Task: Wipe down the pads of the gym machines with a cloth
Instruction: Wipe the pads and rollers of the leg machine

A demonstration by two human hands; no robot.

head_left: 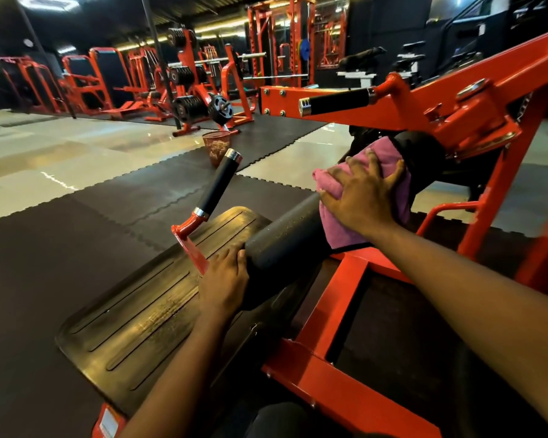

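Pink terry cloth (337, 230) lies draped over the far part of the black cylindrical foam roller pad (285, 235), which sits across the red-painted steel machine frame (329, 298). The right hand (366, 197) lies on top of the cloth with its fingers spread wide and nearly straight, pressing the fabric against the pad's curve rather than pinching it. The left hand (223, 279) cups the near end of the same roller, with the thumb over the top edge and the fingers bent round the end face, apparently to stop it turning.

The step in hand looks like the wipe along this roller. The near stretch, between the two hands, is bare and shows a fine speckle, so it probably remains to be wiped.

The next move calls for drawing the cloth toward the left hand under steady pressure, then turning the roller or reaching under to get its hidden underside. The ribbed black rubber footplate (146, 314) and the black-gripped chrome-capped handle (215, 188) stand just beside the roller, so the sweep should stay clear of that handle.
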